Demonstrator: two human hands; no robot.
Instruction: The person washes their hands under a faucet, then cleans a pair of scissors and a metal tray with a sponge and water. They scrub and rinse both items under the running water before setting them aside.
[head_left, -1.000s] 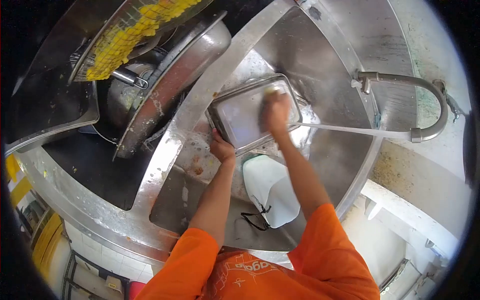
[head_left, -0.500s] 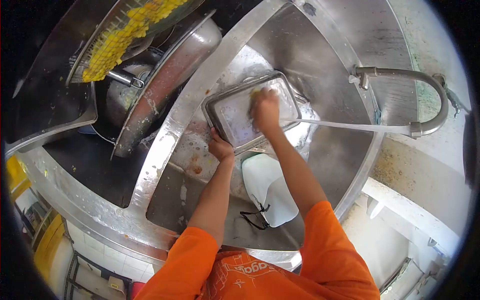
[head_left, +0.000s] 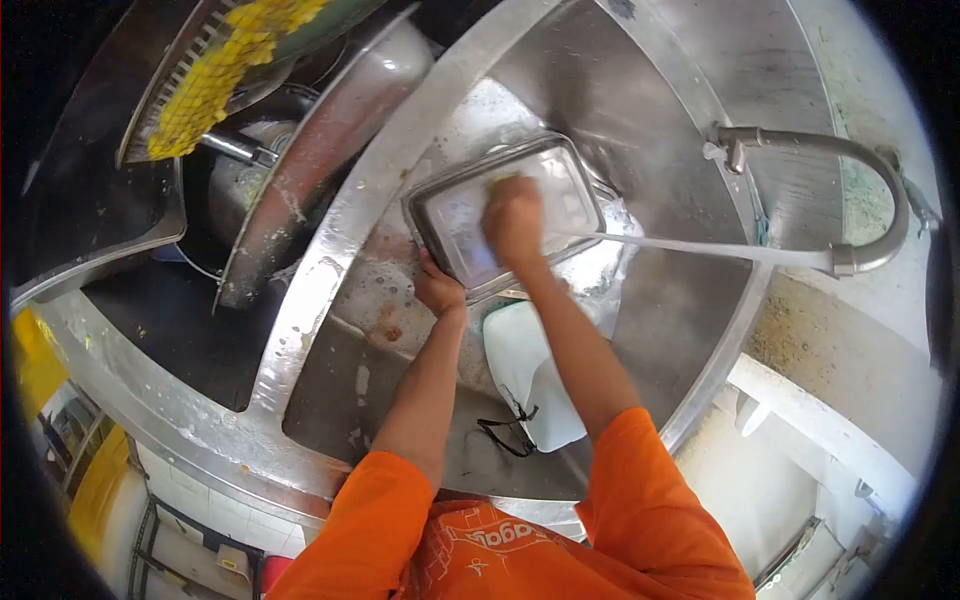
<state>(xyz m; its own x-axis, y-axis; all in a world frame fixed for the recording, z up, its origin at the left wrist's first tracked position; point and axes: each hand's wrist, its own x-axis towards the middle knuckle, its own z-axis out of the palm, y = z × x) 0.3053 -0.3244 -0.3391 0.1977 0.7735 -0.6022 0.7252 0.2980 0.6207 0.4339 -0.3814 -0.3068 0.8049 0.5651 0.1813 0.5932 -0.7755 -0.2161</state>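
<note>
A rectangular metal pan lies tilted in the right sink basin, its broad face toward me. My left hand is closed on its near left edge, thumb along the rim. Pressed to the face of the pan is my right hand, blurred, its fingers closed round a yellowish sponge that shows only in part. Water pours from the faucet in a stream that reaches the pan beside my right hand. Below the pan rests a whitish plastic container with a black cord tied to it.
A steel divider separates the two basins. The left basin holds a large metal bowl on its side, other cookware and a yellow mesh in a slotted rack. Suds and brown residue lie on the right basin's floor.
My right hand has slid a little to the left across the pan with the sponge. The left hand keeps its hold on the edge. The view has shifted slightly.
</note>
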